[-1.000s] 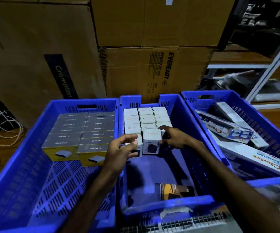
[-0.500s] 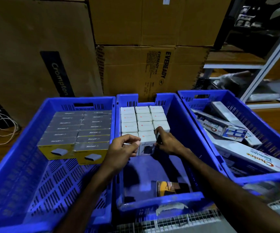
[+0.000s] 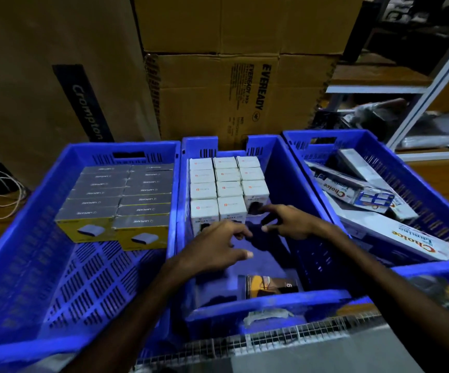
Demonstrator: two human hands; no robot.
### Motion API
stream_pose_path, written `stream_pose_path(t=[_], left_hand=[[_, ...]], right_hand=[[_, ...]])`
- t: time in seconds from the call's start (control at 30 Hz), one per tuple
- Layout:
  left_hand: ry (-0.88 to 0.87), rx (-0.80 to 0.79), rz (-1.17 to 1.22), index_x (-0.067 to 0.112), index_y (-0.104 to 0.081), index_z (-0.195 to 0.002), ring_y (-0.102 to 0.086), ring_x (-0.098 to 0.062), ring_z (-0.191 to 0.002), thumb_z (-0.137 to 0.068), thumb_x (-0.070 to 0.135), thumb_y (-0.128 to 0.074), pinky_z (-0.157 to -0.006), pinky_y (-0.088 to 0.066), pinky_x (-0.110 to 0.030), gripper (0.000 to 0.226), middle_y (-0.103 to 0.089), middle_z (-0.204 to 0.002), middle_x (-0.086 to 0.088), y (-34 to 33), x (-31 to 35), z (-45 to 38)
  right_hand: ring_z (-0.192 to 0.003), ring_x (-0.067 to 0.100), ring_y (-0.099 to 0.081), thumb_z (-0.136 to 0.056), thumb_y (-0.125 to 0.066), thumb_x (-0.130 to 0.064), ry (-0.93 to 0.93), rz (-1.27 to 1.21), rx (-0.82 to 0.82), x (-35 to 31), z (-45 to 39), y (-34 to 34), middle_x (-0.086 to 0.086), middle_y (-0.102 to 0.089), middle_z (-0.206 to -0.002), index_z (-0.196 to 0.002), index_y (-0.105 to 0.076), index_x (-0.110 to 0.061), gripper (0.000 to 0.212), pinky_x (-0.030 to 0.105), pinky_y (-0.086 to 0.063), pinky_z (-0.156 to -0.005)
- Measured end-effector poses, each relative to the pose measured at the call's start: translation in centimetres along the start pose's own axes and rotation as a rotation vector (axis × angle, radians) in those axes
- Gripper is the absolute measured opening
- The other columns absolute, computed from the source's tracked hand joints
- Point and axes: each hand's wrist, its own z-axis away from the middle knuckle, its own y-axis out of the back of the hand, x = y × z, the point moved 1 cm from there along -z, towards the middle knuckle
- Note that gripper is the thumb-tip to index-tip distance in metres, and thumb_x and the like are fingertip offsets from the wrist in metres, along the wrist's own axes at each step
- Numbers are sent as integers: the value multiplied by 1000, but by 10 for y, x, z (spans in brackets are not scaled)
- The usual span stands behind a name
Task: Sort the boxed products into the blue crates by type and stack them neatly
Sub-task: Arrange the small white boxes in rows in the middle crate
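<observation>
Just beyond spread fingers [image 3: 240,232]: white boxes [image 3: 228,185].

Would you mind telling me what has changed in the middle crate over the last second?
Both hands let go of the front white boxes and drew back: left hand and right hand now hover open over the crate floor. The white stack, yellow boxes and Choice cartons stayed put.

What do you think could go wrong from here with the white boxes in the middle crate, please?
1. The front row of white boxes has only two, leaving a gap at its right end; boxes could tip into it.
2. Both the left hand and right hand hover close, so a knock could shift them.
3. The orange packet in the middle crate may get mixed in.
</observation>
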Motion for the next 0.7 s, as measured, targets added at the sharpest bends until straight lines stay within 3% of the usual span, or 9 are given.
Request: stream_pose_path(t=[0.07,0.13,0.23,0.33,0.4,0.5,0.6,0.7], left_hand=[[-14,-164,-132,18,-63,-138,-58,-11,-103,-89,37,-79,-87,-44,-22,55,-64,-131,-2,-11,5,-17],[34,-374,-195,17,-55,-145,-63,-18,-117,-85,43,-82,-100,-50,-30,71,-61,-140,-4,-24,6,-38],[169,-626,-275,20,-41,-155,-58,-27,-129,-80,51,-85,-101,-55,-45,92,-49,-155,-6,-47,5,-67],[260,-798,-400,13,-42,-154,-58,-31,-125,-87,35,-82,-86,-60,-45,81,-47,-155,-6,-73,-3,-82],[266,-885,-451,12,-47,-150,-59,-36,-127,-88,28,-80,-99,-55,-54,71,-49,-154,-13,-92,-15,-86],[228,-869,-473,8,-55,-142,-63,-34,-117,-91,30,-76,-105,-52,-54,59,-59,-144,-15,-102,-22,-90],[92,-778,-487,13,-67,-116,-69,-30,-96,-85,39,-82,-90,-59,-49,43,-73,-115,-12,-90,-7,-85],[70,-583,-351,16,-67,-102,-68,-26,-85,-81,36,-84,-80,-60,-40,34,-73,-97,-6,-70,-6,-83]], right_hand=[[-109,19,-68,-97,-69,-32,6,8,-24,-3,18,8,1,-67,-135,-147,-49,-18,55,37,-55,-96],[-103,21,-71,-97,-68,-31,16,-13,-41,-6,37,12,0,-67,-133,-145,-51,-19,53,43,-56,-94],[-113,20,-68,-97,-68,-31,24,-11,-76,-4,66,16,0,-65,-136,-146,-50,-20,53,45,-53,-100],[-119,13,-64,-96,-69,-36,21,1,-104,3,93,15,-2,-65,-138,-145,-51,-25,53,39,-52,-103],[-122,8,-62,-95,-69,-39,27,1,-100,7,108,12,-5,-66,-136,-143,-54,-27,52,36,-50,-106],[-122,2,-62,-96,-69,-36,57,-40,-71,9,120,6,-11,-68,-131,-139,-57,-26,46,34,-49,-107],[-121,-1,-62,-96,-70,-30,66,-117,-14,13,122,6,-11,-70,-128,-138,-60,-24,44,31,-49,-108],[-116,-3,-64,-96,-71,-27,66,-172,66,13,122,9,-11,-71,-123,-137,-61,-21,42,29,-50,-104]])
